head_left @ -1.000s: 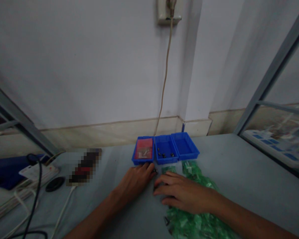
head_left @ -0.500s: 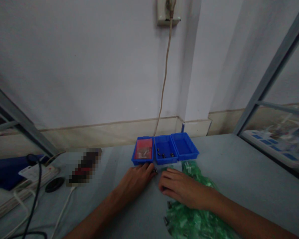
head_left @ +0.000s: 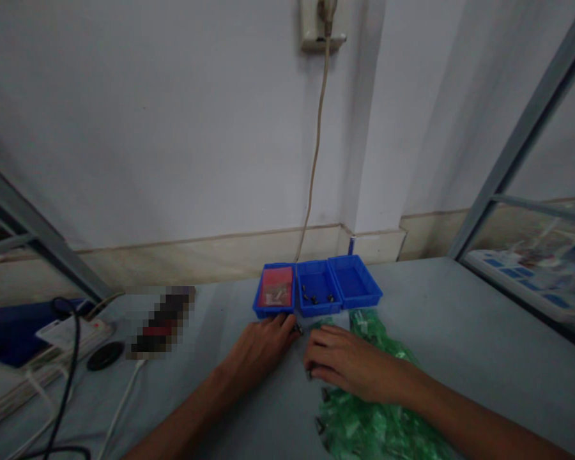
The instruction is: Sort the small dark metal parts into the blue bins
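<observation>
My left hand [head_left: 271, 337] rests on the table just in front of the left blue tray [head_left: 274, 313], its fingers closed on a small dark metal part [head_left: 298, 329]. To its right, my right hand [head_left: 338, 358] is curled, with a small dark piece [head_left: 309, 374] at its fingertips. Green plastic packets [head_left: 378, 425] lie under and around my right hand and forearm. The left tray holds a red card and a clear bag [head_left: 278, 294]. Several small metal parts sit in the middle blue tray [head_left: 319, 309]. The right blue tray [head_left: 356, 281] shows a bare bottom.
A pixelated object [head_left: 160, 326] with a white cable lies at the left, near a round black disc [head_left: 105, 356] and a power strip [head_left: 9, 396]. Grey metal frames stand at both sides. A cord [head_left: 319, 128] hangs from the wall socket [head_left: 316, 38] behind the trays.
A small dark piece now shows at my right fingertips. My right hand has shifted very slightly; my left hand has hardly moved.
</observation>
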{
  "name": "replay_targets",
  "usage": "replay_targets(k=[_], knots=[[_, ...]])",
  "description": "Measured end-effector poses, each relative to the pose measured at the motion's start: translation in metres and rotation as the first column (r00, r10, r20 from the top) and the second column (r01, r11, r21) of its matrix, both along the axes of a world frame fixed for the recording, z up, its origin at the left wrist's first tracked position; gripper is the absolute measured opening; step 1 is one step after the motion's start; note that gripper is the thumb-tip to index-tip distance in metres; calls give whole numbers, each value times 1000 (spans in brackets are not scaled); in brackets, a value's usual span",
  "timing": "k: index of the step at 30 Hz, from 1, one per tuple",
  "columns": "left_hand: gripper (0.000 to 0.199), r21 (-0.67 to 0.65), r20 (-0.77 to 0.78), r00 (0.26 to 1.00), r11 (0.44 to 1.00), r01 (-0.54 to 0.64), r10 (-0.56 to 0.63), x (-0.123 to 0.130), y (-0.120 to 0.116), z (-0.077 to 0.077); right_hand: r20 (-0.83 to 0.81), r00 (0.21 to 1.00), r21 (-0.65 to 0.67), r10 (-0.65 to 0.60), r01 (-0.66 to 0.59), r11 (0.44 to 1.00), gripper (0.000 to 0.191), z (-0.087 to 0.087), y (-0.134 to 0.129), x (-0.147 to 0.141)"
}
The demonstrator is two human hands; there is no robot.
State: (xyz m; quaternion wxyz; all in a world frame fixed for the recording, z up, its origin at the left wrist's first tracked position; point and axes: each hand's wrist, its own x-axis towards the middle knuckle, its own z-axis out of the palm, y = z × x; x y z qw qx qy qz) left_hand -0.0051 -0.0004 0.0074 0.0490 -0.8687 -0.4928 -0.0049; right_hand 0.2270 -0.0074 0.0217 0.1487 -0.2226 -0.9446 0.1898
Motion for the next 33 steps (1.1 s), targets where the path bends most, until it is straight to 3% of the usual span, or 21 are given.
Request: replay_targets(k=[8, 14, 20, 23, 27, 33], knots=[[19, -10, -24, 1000, 1000, -2, 2, 2, 0, 4, 3, 998, 1, 66, -66, 998, 16, 0, -3, 0], [19, 9, -13, 1000, 1000, 5, -5, 1, 0, 1, -36, 999, -33, -27, 26, 999, 15, 2, -2, -1], [18, -16, 0, 1000, 1000, 10, -10, 0, 0, 2, -277, 940, -207, -201, 146, 967, 17, 7, 2, -1], [21, -8, 11, 1000, 1000, 11, -11, 0, 1, 0, -394, 855, -377, -338, 185, 907, 16, 6, 9, -2], [21, 17, 5, 1000, 1000, -4, 4, 0, 2, -4, -454, 728, -644, -514, 131, 754, 25, 1, 21, -3], [19, 9, -6, 1000, 1000, -2, 2, 1, 2, 0, -450, 554, -827, -701, 37, 561, 37, -1, 28, 0]])
